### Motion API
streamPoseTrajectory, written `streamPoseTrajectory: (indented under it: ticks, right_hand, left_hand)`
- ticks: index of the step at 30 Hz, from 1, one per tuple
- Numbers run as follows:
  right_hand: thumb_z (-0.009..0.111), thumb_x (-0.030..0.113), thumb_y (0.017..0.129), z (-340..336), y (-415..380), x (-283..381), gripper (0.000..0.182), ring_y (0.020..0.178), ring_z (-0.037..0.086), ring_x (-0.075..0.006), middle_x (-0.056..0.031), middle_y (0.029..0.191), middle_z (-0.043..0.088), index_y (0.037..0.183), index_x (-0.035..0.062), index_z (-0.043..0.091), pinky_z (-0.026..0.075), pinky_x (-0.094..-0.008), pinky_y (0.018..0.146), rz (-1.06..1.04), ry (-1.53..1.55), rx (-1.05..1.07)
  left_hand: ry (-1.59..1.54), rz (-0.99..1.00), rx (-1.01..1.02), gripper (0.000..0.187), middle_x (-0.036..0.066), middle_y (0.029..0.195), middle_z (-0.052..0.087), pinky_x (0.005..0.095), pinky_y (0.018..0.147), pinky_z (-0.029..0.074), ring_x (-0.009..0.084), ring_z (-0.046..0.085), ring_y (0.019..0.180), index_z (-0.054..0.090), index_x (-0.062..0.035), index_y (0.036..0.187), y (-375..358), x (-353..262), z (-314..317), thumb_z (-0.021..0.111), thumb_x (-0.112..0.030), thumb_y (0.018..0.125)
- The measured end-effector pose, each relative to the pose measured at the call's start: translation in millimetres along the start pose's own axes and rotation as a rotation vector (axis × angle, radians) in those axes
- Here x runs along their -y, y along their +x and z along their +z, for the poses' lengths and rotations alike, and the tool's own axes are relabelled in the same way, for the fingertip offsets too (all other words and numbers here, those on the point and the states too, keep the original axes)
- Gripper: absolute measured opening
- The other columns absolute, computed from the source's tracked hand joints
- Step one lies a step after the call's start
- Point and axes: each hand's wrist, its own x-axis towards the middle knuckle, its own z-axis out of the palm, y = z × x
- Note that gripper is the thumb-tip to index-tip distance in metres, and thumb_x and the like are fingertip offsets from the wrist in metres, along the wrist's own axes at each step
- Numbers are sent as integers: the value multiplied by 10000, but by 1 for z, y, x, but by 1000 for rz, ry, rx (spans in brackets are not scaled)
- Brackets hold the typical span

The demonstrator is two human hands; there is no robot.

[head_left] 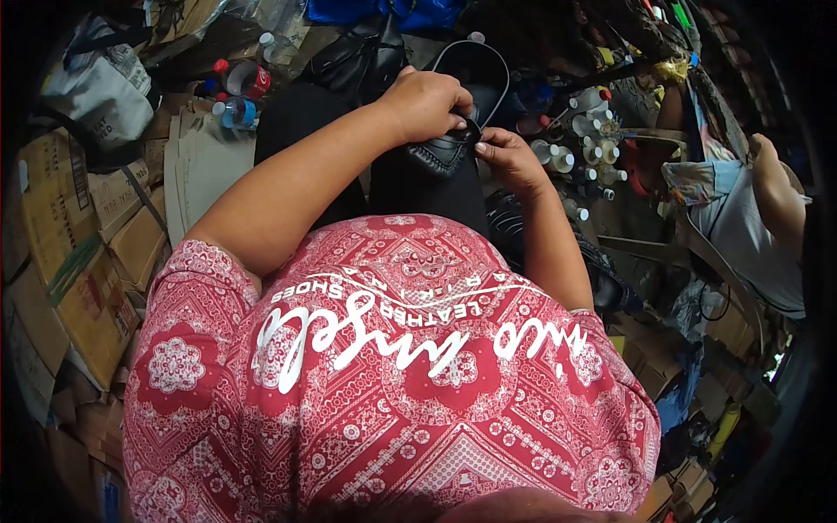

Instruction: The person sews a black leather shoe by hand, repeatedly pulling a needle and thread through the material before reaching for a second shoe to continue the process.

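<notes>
A black leather shoe [436,159] with a puckered, stitched toe edge rests on my dark-trousered leg. From above, my left hand [427,103] bends its fingers down onto the shoe and grips it. On the opposite side, my right hand [514,161] pinches thumb and forefinger at the shoe's edge. Whether a thread or small tool is in that pinch cannot be made out. A dark band [506,71] loops up and around beyond the shoe. My fingers hide part of the upper.
Capped bottles [593,131] crowd the floor on the right; more bottles [235,112] lie left. Cardboard [61,253] and a pale bag [105,91] are at far left. Black leather pieces [357,61] lie ahead. Another person's arm [779,187] shows at far right.
</notes>
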Motion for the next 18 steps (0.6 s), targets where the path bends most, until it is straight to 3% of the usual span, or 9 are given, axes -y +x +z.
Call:
streamPoseTrajectory:
  ticks: [3, 6, 9, 11, 13, 15, 16, 17, 18]
  right_hand:
    - [692, 67, 809, 20, -5, 20, 155, 852, 562, -92, 12, 883, 612, 958, 29, 668, 428, -238, 796, -45, -192, -67]
    - [682, 14, 791, 49, -5, 44, 132, 810, 588, -107, -35, 853, 618, 921, 7, 703, 469, -250, 745, -203, -706, -46]
    - [674, -37, 790, 74, -1, 53, 124, 829, 596, -88, -16, 863, 608, 906, 6, 692, 476, -231, 766, -174, -825, 9]
    - [674, -68, 776, 83, 1, 56, 152, 849, 606, -88, -15, 869, 609, 906, 7, 692, 481, -219, 757, -161, -918, 9]
    - [680, -64, 771, 86, 3, 53, 161, 829, 598, -85, -11, 869, 607, 908, 19, 694, 479, -218, 748, -98, -806, -23]
    - [691, -46, 771, 83, 3, 52, 149, 821, 589, -84, -6, 866, 602, 901, 28, 694, 477, -224, 745, -157, -901, -9]
    - [701, -27, 771, 82, 2, 53, 138, 814, 580, -84, -2, 864, 597, 893, 36, 694, 475, -230, 742, -215, -991, 8]
    - [701, -27, 771, 82, 0, 56, 138, 814, 580, -84, -2, 864, 597, 893, 36, 694, 475, -230, 742, -218, -999, 10]
    - [719, 3, 755, 84, 0, 59, 141, 788, 570, -96, -15, 837, 588, 889, 42, 701, 469, -243, 717, -237, -1045, -28]
  left_hand:
    - [-82, 4, -68, 173, 41, 837, 642, 364, 769, 451, 238, 629, 822, 687, -120, 870, -11, 9, -1, 724, -216, 731]
    - [-226, -69, -54, 197, 73, 822, 661, 325, 732, 482, 221, 644, 796, 688, -91, 889, -32, 14, -11, 735, -198, 730]
    - [-338, -222, 32, 238, 105, 821, 681, 313, 738, 488, 194, 655, 785, 684, -53, 928, -54, 18, -19, 732, -192, 740]
    - [-369, -226, 30, 217, 82, 831, 693, 345, 749, 493, 251, 663, 819, 702, -98, 895, -63, 26, -17, 720, -248, 739]
    - [-265, -269, 80, 303, 72, 937, 687, 344, 798, 481, 262, 646, 916, 684, -115, 982, -63, 25, -27, 740, -248, 715]
    - [79, -67, -214, 439, 78, 1106, 640, 346, 868, 461, 272, 599, 1043, 639, -130, 1096, -65, 20, -31, 757, -245, 689]
    - [154, 76, -323, 565, 103, 1193, 571, 321, 798, 476, 231, 610, 982, 578, -98, 1169, -61, 31, -22, 785, -189, 651]
    - [155, 77, -332, 565, 103, 1193, 571, 321, 798, 476, 231, 610, 982, 578, -98, 1169, -56, 37, -23, 785, -189, 651]
    - [-21, 55, -192, 556, 97, 1159, 577, 328, 795, 471, 229, 599, 968, 579, -98, 1163, -52, 44, -27, 786, -185, 654]
